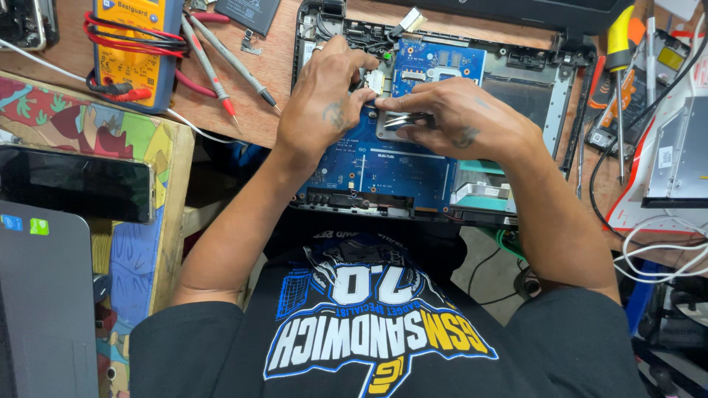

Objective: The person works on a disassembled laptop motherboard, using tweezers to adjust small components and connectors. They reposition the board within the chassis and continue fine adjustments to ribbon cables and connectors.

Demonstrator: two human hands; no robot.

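Centrally on the wooden desk, an opened laptop chassis is seen with its blue motherboard exposed. A small metal plate, grey and shiny, is held over the middle of the board, just below the connector area. The right hand is closed on this plate, thumb and fingertips pinching its edge, while the left hand is curled beside it, its fingertips pressed against the plate's left end and the board; whether anything is actually pinched by it cannot be told.

The plate is judged to be light, stiff and thin, with smooth faces that could slip, so it is best taken by its edges. The motherboard beneath is judged fragile, and pressure on its small components is to be avoided.

A yellow multimeter with red leads wound round it is laid at the upper left, its probes resting near it. A dark smartphone is set on a colourful board at the left, and a yellow-handled screwdriver is seen at the right.
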